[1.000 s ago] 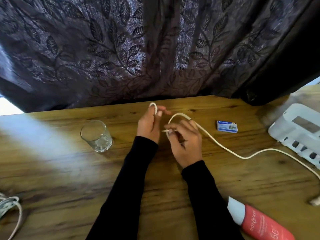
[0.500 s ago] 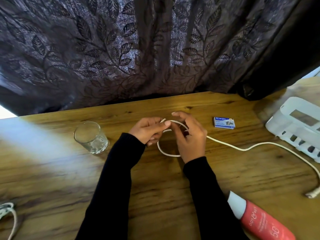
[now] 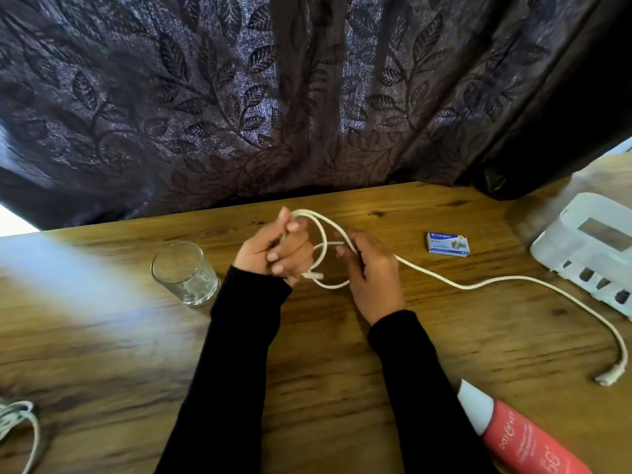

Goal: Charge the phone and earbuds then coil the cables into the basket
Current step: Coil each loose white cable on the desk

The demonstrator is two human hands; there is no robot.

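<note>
A white cable (image 3: 478,285) lies across the wooden table (image 3: 102,336). Its near end is wound in a small loop between my hands, with a plug tip sticking out below my left hand. My left hand (image 3: 273,251) grips the loop, fingers curled round it. My right hand (image 3: 372,271) pinches the cable where it leaves the loop. The rest trails right and curves down to a plug (image 3: 607,379) near the table's right edge. The white slotted basket (image 3: 588,251) stands at the far right. A second coiled white cable (image 3: 20,419) shows at the bottom left. No phone or earbuds are in view.
A drinking glass (image 3: 184,273) stands left of my left hand. A small blue box (image 3: 448,244) lies right of my hands. A red and white tube (image 3: 516,436) lies at the bottom right. A dark leaf-patterned curtain (image 3: 273,97) hangs behind the table.
The loop has grown by another turn. My left hand turned and lifted with the loop, and my right hand slid along the cable. The trailing cable has drawn in towards my hands.
</note>
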